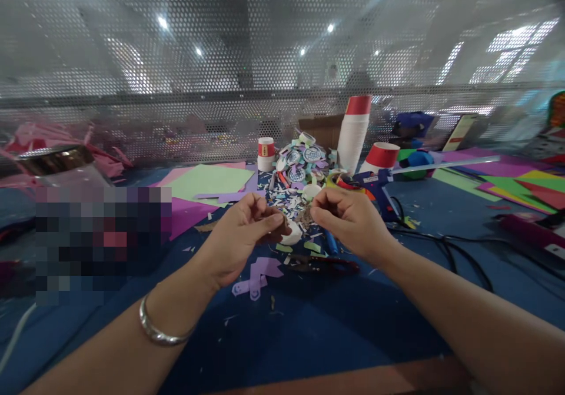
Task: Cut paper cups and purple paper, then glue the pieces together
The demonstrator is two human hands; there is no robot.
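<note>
My left hand [249, 230], with a silver bangle on its wrist, is closed in a pinch on a small brown piece [285, 226] of unclear kind. A short gap away, my right hand [348, 221] is also pinched; what its fingertips hold, if anything, I cannot make out. Brown crumbly bits [304, 215] lie between the hands, beside a white round piece [292, 233]. Just below, dark-bladed scissors [324, 264] rest on the blue table. A purple paper cutout [258, 276] with small drawn faces lies under my left hand.
Behind the hands is a heap of paper cutouts [304, 156] among scraps. Paper cups [353, 139] stand stacked at its right. A blue glue gun [382, 192] with a clear stick and black cable [450, 248] is at right. Coloured paper [212, 182] and a lidded jar [62, 162] are left.
</note>
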